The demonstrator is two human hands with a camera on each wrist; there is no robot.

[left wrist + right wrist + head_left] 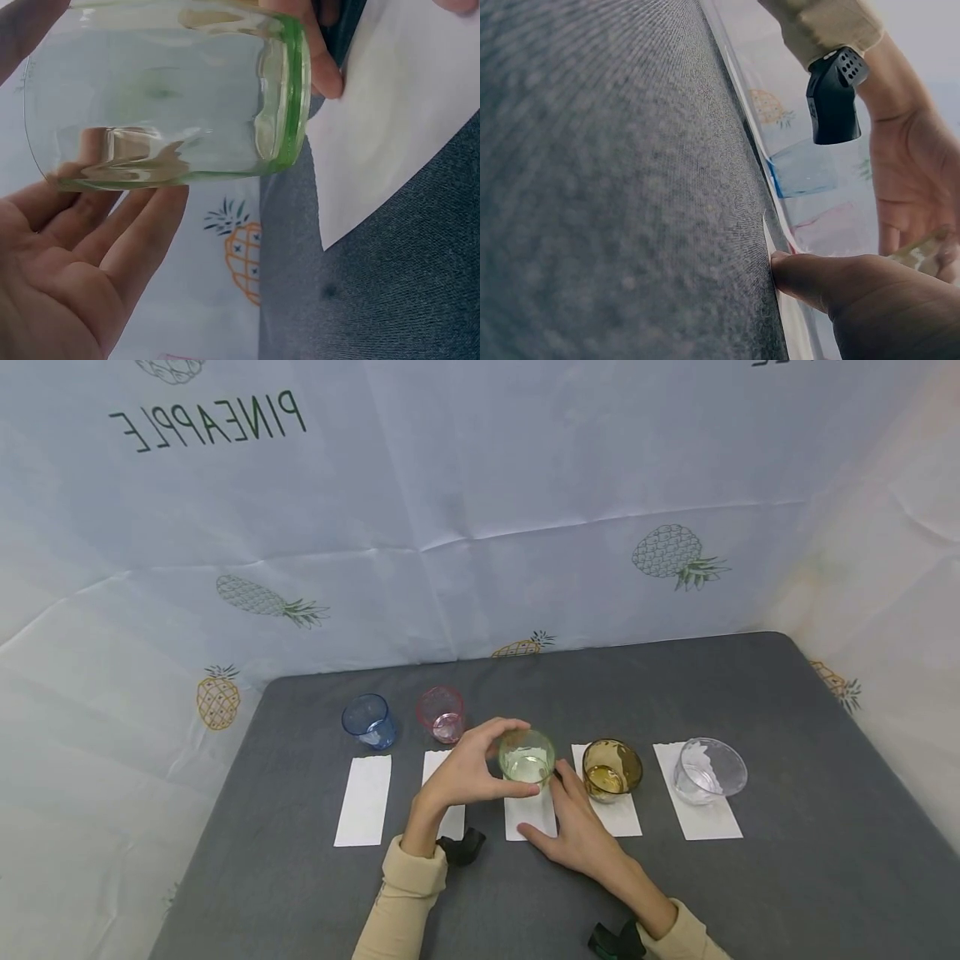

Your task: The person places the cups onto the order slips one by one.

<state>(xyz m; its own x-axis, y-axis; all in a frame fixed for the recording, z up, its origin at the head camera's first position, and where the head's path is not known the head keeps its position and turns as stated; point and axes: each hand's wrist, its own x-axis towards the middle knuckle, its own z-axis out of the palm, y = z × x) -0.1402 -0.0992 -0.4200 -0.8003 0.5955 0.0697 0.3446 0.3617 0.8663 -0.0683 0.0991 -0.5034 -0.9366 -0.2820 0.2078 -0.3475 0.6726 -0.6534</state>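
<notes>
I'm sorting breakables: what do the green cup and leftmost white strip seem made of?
Green cup: probably glass, though plastic is possible; smooth, glossy, see-through, with bright reflections.
Leftmost white strip: likely paper, matte; it lies flat with a ragged far edge.

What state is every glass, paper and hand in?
Five white rectangular papers, lying on the grey table
Blue glass tumbler, upright on the table
Pink glass tumbler, upright on the table
Green glass tumbler, held by left hand
Amber glass tumbler, upright on second-from-right paper
Colourless glass tumbler, upright on rightmost paper
Left hand, gripping green tumbler
Right hand, thumb touching middle paper
</notes>
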